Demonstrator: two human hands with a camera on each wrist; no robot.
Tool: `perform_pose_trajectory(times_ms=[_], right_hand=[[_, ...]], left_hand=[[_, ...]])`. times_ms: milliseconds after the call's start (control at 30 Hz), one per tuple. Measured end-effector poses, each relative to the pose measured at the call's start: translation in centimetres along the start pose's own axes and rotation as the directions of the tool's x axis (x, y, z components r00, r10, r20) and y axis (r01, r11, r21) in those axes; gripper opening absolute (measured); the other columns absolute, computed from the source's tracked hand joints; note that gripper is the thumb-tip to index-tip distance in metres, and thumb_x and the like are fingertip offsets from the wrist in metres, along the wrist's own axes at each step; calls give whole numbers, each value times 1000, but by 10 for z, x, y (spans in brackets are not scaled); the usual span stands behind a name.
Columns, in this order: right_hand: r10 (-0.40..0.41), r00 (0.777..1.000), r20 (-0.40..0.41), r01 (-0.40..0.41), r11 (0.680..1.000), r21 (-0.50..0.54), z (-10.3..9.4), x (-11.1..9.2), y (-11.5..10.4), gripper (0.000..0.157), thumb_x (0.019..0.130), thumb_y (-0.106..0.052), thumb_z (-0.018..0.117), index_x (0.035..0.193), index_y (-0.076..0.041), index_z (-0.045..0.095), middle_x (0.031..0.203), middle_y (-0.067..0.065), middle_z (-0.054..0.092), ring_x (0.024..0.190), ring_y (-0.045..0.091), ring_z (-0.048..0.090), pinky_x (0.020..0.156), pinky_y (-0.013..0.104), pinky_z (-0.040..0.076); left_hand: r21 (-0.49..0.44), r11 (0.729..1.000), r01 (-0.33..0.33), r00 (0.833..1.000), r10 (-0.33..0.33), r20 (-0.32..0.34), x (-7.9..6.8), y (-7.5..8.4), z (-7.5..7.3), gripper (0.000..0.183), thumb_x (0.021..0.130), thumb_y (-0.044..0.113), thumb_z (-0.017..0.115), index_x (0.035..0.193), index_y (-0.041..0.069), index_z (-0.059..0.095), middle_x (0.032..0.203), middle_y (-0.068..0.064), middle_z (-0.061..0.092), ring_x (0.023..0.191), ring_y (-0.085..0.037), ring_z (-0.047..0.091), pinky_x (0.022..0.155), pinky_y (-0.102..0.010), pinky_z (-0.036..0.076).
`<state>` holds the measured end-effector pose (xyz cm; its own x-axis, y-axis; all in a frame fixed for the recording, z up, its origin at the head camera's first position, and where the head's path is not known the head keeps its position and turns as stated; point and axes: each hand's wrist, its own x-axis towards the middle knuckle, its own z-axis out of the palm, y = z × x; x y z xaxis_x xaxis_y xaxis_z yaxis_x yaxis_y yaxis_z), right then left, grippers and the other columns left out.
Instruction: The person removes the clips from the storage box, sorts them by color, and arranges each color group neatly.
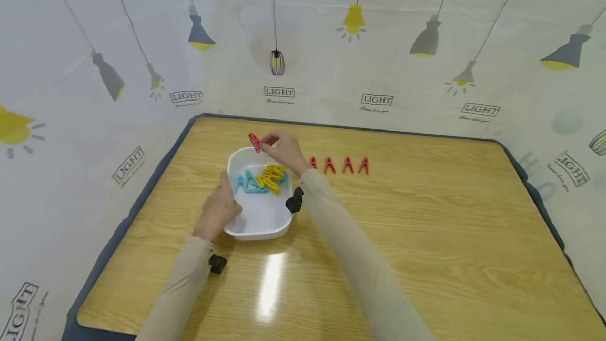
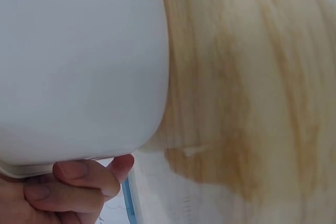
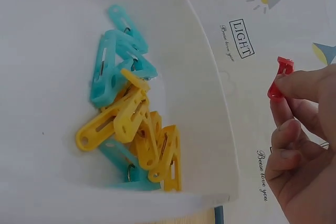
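Between thumb and fingertips, my right hand (image 1: 285, 149) pinches a red clothespin (image 1: 254, 142) above the far rim of a white plastic basin (image 1: 260, 221). The same red clothespin (image 3: 281, 78) shows beyond the basin wall in the right wrist view. My left hand (image 1: 220, 208) grips the basin's left side, thumb over the rim and fingers outside. In the left wrist view its curled fingers (image 2: 79, 184) lie along the rim. Inside the basin, several yellow clothespins (image 3: 134, 114) lie heaped with several turquoise clothespins (image 3: 107, 69), gathered toward the far side.
Right of the basin, several red clothespins (image 1: 347, 164) stand in a row on the wooden table (image 1: 426, 225), the leftmost partly behind my right wrist. Behind the table hangs a white sheet (image 1: 322, 67) printed with lamps. A dark edge (image 1: 350, 129) borders the tabletop.
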<state>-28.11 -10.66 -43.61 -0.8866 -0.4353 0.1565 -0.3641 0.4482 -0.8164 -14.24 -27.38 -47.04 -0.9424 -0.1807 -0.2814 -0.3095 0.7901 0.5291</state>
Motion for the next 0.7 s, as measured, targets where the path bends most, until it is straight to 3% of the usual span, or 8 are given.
perform_pose_trajectory(times_ms=[533, 700], right_hand=[[24, 996, -89, -22, 999, 23, -45, -15, 30, 19, 97, -22, 68, 104, -6, 74, 102, 11, 73, 98, 24, 64, 75, 25, 48], [44, 993, -111, -43, 999, 12, -55, -26, 43, 18, 97, -20, 67, 104, -5, 74, 102, 11, 72, 94, 23, 64, 73, 26, 49]], left_hand=[[50, 999, -13, 1000, 12, 13, 2, 3, 4, 104, 87, 1, 59, 157, -4, -16, 150, -39, 37, 112, -40, 60, 91, -49, 55], [60, 998, 4, 1000, -5, 15, 2, 3, 7, 103, 87, 2, 58, 157, -4, -17, 148, -38, 40, 105, -37, 60, 86, -45, 55]])
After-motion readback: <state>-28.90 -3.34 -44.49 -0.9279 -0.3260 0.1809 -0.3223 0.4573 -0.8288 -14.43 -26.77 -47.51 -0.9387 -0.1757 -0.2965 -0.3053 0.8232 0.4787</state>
